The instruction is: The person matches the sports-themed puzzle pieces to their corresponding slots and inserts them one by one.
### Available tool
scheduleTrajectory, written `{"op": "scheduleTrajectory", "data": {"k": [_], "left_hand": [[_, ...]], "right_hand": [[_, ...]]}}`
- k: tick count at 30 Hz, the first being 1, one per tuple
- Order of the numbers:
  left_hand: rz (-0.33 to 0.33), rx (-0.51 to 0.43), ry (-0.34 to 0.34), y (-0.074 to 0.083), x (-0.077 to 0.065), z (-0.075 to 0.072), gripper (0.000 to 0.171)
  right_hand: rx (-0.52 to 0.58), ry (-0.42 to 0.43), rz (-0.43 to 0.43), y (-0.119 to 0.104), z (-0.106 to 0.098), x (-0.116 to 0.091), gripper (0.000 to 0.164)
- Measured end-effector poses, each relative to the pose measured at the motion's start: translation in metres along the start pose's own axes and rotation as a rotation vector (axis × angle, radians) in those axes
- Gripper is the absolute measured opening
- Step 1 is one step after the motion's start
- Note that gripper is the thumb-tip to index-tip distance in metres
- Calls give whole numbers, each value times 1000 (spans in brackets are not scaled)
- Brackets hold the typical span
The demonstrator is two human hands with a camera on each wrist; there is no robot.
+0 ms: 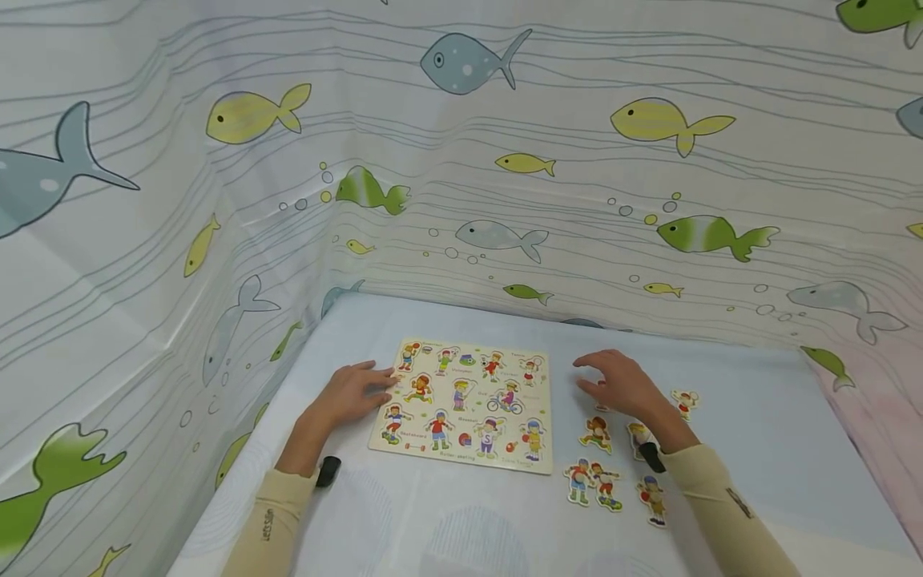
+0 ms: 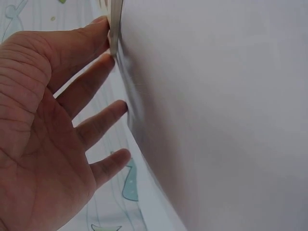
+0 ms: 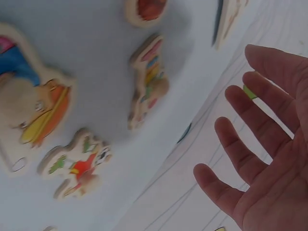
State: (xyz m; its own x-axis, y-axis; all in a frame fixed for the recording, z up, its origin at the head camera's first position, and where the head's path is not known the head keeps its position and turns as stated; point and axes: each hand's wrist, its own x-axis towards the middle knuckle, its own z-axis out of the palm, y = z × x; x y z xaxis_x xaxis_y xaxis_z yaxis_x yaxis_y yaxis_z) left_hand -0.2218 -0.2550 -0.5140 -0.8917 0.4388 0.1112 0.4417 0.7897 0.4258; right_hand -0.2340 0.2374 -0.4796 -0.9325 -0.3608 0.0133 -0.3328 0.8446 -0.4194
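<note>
Currently, the left hand [image 1: 351, 393] touches the edge of the puzzle board [image 1: 443, 397], fingers spread; the right hand [image 1: 623, 386], fingers also apart, hovers near wooden figures [image 1: 595, 433] on the desk [image 1: 757, 417].

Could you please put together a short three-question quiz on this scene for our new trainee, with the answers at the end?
1. In the head view, on which side of the puzzle board do the loose figure pieces lie?
2. True or false: the right hand is gripping one of those pieces.
3. Which of these does the left hand touch?
A) the puzzle board's edge
B) a loose figure piece
C) the right sleeve

Key:
1. The right side.
2. False; the right wrist view shows it holding nothing.
3. A
</note>
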Motion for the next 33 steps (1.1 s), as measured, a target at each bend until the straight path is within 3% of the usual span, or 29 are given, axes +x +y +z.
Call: {"op": "scheduleTrajectory", "data": {"k": [5, 11, 33], "left_hand": [[-29, -6, -15, 0, -1, 0, 34], [-25, -5, -20, -2, 0, 1, 33], [0, -4, 2, -4, 1, 3, 33]], "right_hand": [[3, -29, 46, 14, 3, -3, 35], [-2, -34, 34, 25, 6, -10, 31], [-72, -37, 27, 36, 8, -15, 15]]}}
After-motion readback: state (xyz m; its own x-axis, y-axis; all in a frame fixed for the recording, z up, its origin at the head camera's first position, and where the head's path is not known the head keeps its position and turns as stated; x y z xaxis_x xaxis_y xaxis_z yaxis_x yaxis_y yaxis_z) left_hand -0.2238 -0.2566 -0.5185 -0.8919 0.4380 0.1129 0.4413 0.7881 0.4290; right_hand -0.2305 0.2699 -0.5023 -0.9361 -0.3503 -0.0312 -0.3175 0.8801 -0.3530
